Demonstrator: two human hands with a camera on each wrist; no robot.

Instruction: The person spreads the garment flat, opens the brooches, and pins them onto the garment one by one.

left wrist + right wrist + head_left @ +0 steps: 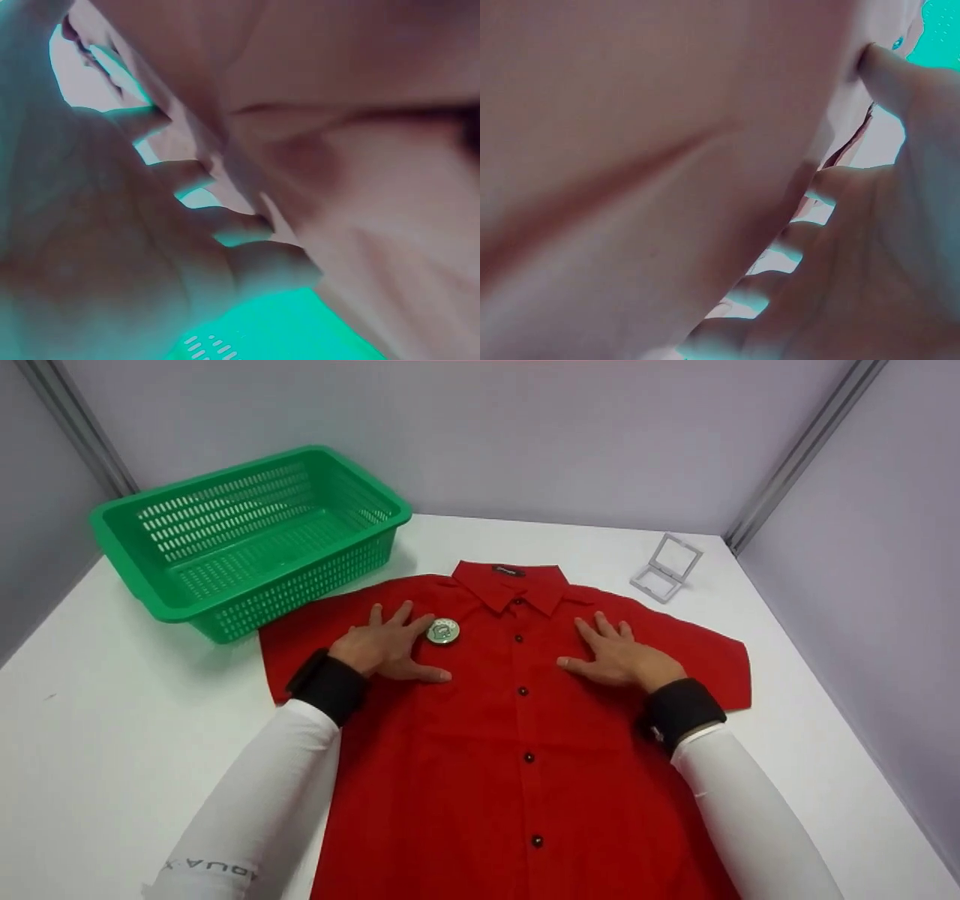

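Observation:
A red short-sleeved button-up shirt (pixel 480 750) lies spread front side up on the white table, collar toward the back wall. My left hand (pixel 386 645) rests on its left chest with the fingers spread; in the left wrist view its fingertips meet the cloth. Beside that hand's index finger lies a round badge (pixel 443 631) with a pale green face, on the shirt's chest. My right hand (pixel 619 656) rests on the other side of the chest, fingers spread and thumb pointing toward the button row. Neither hand grips anything.
A green plastic basket (pixel 292 577) with slotted sides stands at the back left, against the shirt's left sleeve. A small clear hinged case (pixel 667 568) stands opened at the back right. White table surface (pixel 135 735) shows on both sides of the shirt; panels enclose the back and sides.

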